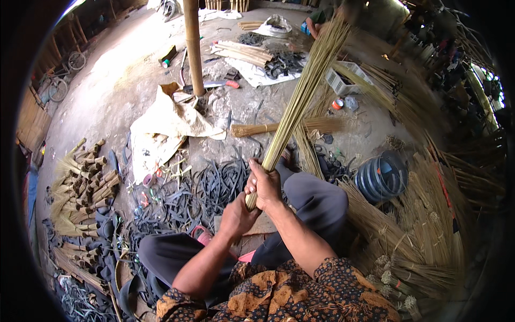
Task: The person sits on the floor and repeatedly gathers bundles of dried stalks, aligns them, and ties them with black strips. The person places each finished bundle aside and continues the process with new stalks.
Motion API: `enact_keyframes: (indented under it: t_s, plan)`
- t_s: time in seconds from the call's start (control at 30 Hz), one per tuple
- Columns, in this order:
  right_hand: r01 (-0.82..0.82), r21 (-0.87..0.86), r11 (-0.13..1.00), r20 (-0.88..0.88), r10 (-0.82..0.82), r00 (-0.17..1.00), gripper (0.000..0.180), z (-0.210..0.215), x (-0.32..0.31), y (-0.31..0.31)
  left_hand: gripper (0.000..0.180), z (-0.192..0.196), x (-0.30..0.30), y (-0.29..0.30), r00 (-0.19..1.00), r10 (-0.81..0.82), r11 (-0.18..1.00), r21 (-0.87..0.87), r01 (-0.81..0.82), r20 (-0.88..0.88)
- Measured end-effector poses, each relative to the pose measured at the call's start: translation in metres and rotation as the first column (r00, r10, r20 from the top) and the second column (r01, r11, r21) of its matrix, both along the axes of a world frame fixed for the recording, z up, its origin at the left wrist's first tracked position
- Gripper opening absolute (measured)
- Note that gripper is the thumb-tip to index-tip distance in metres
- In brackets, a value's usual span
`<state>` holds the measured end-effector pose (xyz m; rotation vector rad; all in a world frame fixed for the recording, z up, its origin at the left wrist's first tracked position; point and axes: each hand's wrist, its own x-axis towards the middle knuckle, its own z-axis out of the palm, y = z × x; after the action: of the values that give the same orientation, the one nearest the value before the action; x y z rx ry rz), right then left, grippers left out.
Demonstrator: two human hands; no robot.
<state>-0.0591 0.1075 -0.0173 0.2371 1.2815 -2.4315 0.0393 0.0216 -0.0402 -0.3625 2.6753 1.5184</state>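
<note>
Fingers of the right hand (266,187) curl around a bundle of thin stalks (300,103); the left hand's (237,216) close on its lower end, just below. The bundle slants up and away, between black strips (217,185) and a bluish plastic tub (380,180).

Left hand (237,217) and right hand (266,187) clasping a long yellow-green stalk bundle (307,91), tangled flat black strips (217,185), ribbed blue plastic tub (373,185) at right
</note>
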Motion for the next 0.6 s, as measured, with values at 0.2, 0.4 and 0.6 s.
enact_keyframes:
  t_s: [0.2,0.4,0.6]
  plan:
    - [-0.229,-0.037,0.973,-0.383,0.198,0.902,0.053,0.016,-0.014,-0.009,0.033,0.039,-0.026,-0.059,0.993,-0.072,0.996,-0.054,0.067,-0.089]
    - [-0.323,0.385,0.865,-0.247,0.434,0.866,0.048,-0.039,-0.05,-0.001,0.029,0.078,-0.039,-0.141,0.989,0.023,0.959,-0.276,-0.064,-0.148]
    - [-0.497,0.738,0.456,0.289,0.452,0.844,0.03,-0.211,-0.045,0.003,0.029,0.082,-0.033,-0.17,0.978,0.102,0.983,-0.131,-0.127,-0.182]
